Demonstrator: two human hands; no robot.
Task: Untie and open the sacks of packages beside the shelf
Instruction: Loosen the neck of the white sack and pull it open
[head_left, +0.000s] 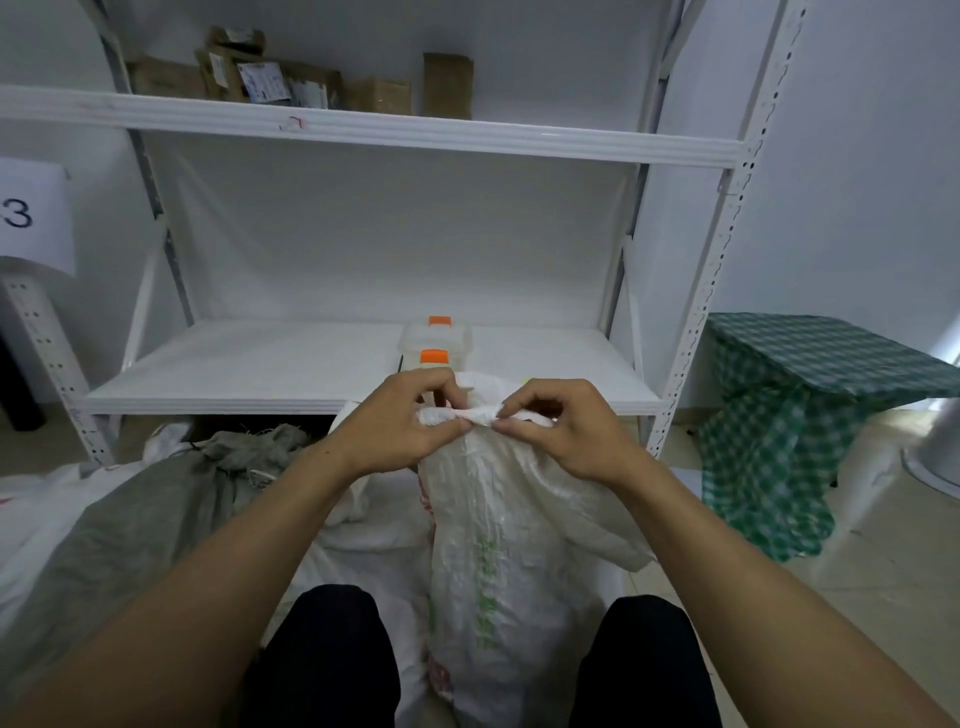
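Observation:
A white woven sack (498, 525) with faded green print stands upright between my knees, in front of the white shelf (363, 130). Its neck is bunched and bound by a white tie (457, 415). My left hand (400, 421) pinches the tie at its left side with curled fingers. My right hand (561, 426) pinches the tie's right end between thumb and fingers. A grey sack (135, 525) with a frayed, tied neck lies to the left. More white sacks (31, 514) lie beyond it on the floor.
A clear plastic box with orange clips (436, 343) sits on the lower shelf board (234, 374), just behind the sack. Cardboard parcels (270, 78) fill the upper shelf. A green checked cloth (810, 410) drapes over something at the right. A paper sign (31, 213) hangs left.

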